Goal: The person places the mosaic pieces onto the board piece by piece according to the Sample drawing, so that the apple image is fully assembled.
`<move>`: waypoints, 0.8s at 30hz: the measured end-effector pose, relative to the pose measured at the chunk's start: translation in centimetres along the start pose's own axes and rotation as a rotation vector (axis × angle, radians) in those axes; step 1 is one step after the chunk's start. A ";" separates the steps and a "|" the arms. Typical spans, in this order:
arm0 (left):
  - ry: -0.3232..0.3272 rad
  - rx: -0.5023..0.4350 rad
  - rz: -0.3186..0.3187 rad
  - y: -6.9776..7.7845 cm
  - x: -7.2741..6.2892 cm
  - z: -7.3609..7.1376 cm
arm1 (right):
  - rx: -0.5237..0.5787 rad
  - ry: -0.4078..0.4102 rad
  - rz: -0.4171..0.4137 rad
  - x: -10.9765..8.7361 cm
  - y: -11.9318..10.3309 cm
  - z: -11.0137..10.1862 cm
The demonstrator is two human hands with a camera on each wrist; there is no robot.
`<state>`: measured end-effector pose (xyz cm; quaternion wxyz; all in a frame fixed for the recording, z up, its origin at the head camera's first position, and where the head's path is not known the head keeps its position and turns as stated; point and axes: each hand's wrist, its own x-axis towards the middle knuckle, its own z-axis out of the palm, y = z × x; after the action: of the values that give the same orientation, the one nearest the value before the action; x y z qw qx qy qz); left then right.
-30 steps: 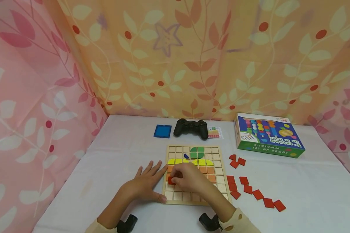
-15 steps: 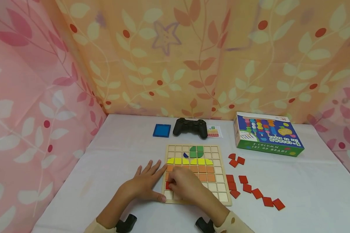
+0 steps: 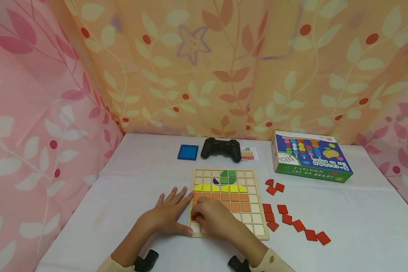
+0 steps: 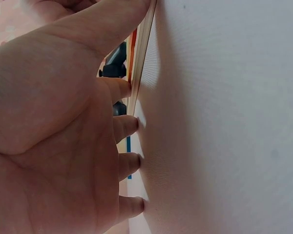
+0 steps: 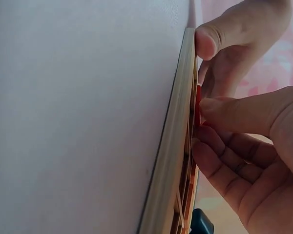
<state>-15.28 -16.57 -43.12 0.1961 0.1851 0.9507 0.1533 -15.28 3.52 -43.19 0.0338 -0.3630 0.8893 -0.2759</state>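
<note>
A wooden grid board [image 3: 257, 218] lies on the white table. My left hand [image 3: 166, 215] is spread at its left edge, thumb and index finger touching the frame. Over the board's lower left, my right hand [image 3: 215, 217] pinches a small red tile [image 5: 198, 105] at a cell of the leftmost column. In the right wrist view the thumb lies on the tile and the fingers curl beside it; whether it is fully seated cannot be told. Rows of orange tiles [image 3: 235, 206] and yellow tiles [image 3: 233, 189] fill cells above, below green tiles [image 3: 228, 177] and a dark blue tile [image 3: 215, 181].
Several loose red tiles [image 3: 298, 226] lie right of the board, with more red tiles [image 3: 271, 190] higher up. Behind it are a blue square tray [image 3: 188, 152], a black game controller [image 3: 221, 149] and a pattern card [image 3: 249, 153]. A bead-set box [image 3: 311, 156] stands back right.
My right hand has carried the red tile down and slightly left, from just below the orange rows to a lower left cell. The left hand has stayed in place at the board.
</note>
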 end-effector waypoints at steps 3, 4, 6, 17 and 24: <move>0.001 0.003 0.002 -0.1 0.0 0.0 | -0.002 0.001 -0.013 0.2 0.0 0.1; 0.002 0.002 0.003 -0.2 0.0 0.0 | 0.008 -0.003 -0.014 0.1 0.0 0.0; 0.002 0.006 0.002 -0.2 0.1 0.1 | 0.039 -0.009 0.001 0.0 0.2 -0.2; 0.018 0.017 -0.008 0.1 0.1 0.2 | -0.008 0.241 0.394 -2.8 5.9 -7.5; 0.014 0.014 -0.013 0.2 0.1 0.3 | -0.077 0.148 0.747 -6.4 10.8 -11.0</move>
<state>-15.17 -16.31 -43.39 0.1893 0.1791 0.9543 0.1464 -20.16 19.20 -40.35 0.0540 0.0060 0.9701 -0.2364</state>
